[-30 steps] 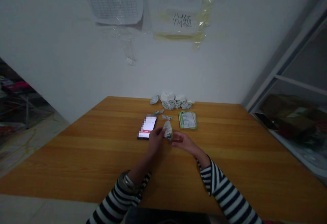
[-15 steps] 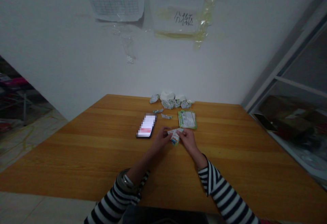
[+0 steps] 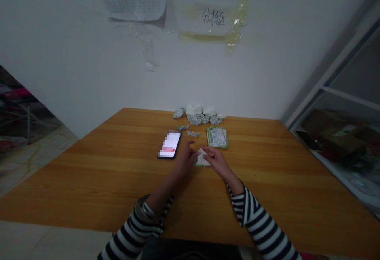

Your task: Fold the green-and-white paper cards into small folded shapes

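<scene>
A small white printed wrapper (image 3: 202, 159) with a green edge is between my two hands above the wooden table. My right hand (image 3: 219, 161) pinches it at its right side with thumb and fingers. At the wrapper's left side is my left hand (image 3: 184, 160), its fingers apart and its thumb close to the edge; whether it touches is unclear. Just beyond my right hand a green-and-white packet (image 3: 217, 137) lies flat. To the left of my left hand rests a phone (image 3: 169, 145) with its screen lit.
Crumpled wrappers and white wads (image 3: 197, 115) sit in a row along the back edge of the table (image 3: 103, 173). Two torn strips (image 3: 192, 133) lie in front of them. A wall (image 3: 237, 82) rises behind; a shelf with boxes (image 3: 341, 129) stands at the right.
My left hand's fingers have come off the wrapper and spread, the index finger lifting. The wrapper's outline has changed: it tapers upward now. My right hand still pinches it.
</scene>
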`<state>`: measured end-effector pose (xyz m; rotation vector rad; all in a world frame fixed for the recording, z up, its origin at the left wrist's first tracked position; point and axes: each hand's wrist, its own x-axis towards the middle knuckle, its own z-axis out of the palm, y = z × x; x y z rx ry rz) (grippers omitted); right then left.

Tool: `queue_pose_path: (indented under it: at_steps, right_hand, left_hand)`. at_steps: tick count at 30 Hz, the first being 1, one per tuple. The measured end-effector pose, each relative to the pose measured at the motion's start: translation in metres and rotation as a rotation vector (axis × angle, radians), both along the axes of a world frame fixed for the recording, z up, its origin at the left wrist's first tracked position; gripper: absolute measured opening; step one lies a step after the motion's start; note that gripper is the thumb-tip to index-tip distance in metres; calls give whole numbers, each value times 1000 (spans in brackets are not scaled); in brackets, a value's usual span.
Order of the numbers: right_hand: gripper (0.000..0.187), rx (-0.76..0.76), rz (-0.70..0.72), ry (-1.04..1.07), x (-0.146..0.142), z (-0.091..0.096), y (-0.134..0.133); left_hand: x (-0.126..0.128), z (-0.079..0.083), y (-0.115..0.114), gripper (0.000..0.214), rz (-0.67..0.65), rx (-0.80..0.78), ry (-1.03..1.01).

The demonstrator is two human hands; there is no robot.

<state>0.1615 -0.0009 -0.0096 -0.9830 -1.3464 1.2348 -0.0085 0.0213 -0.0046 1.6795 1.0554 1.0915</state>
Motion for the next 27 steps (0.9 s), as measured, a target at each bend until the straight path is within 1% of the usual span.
queue_pose_path:
  at_steps: [3,5,7,10,12,13,16,20,23,27]
  right_hand:
    - [49,-4,-42,24,0,1,0]
    - [51,32,-44,-18,0,2,0]
    - [49,79,-40,-42,2,5,0]
    - [39,116,-24,-15,8,8,2]
    - [32,98,8,1,13,10,3]
    - [33,82,37,5,15,11,3]
    - [43,55,121,6,21,13,3]
    - [56,47,208,1,25,12,3]
    - [59,45,221,7,26,9,4]
    - [60,42,215,-6,26,10,4]
  left_hand:
    - [-1,2,0,39,-46,-77,-63]
    - [-3,5,0,37,-104,-138,-136]
    - [-4,9,1,35,-133,-169,-179]
    - [-4,14,2,31,-139,-132,-162]
    - [-4,16,2,30,-141,-92,-144]
    - [-5,17,2,30,-145,-86,-140]
    - [-5,20,1,35,-166,-86,-115]
    - [-8,24,-1,44,-202,-24,-32]
    - [-9,25,-2,47,-214,-30,-20]
    - [-8,24,-1,46,-203,-59,-34]
